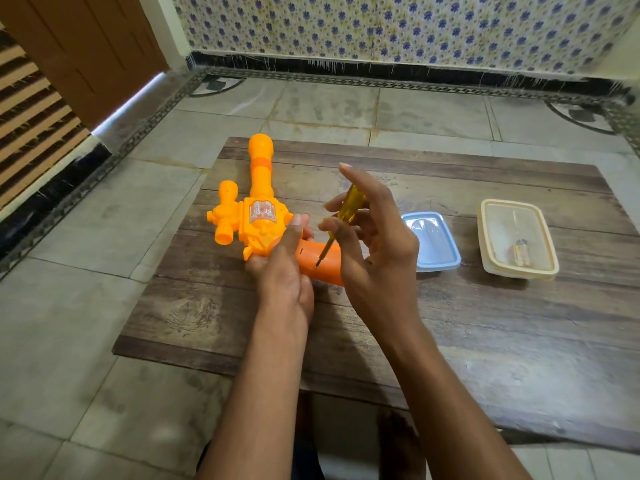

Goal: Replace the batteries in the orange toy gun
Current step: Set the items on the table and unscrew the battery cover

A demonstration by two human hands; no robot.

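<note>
Orange toy gun (258,216) lies barrel-away on table.

Left hand (284,268) hides part of orange plastic toy gun (258,216); contents of cream plastic container (517,237) indistinct.

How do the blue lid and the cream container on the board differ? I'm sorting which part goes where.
The blue lid is light blue and flat; the cream container is cream, translucent and deeper. The lid lies nearer the right hand; the container sits farther right and holds what look like batteries. Both are rounded rectangles resting on the wooden board.
</note>
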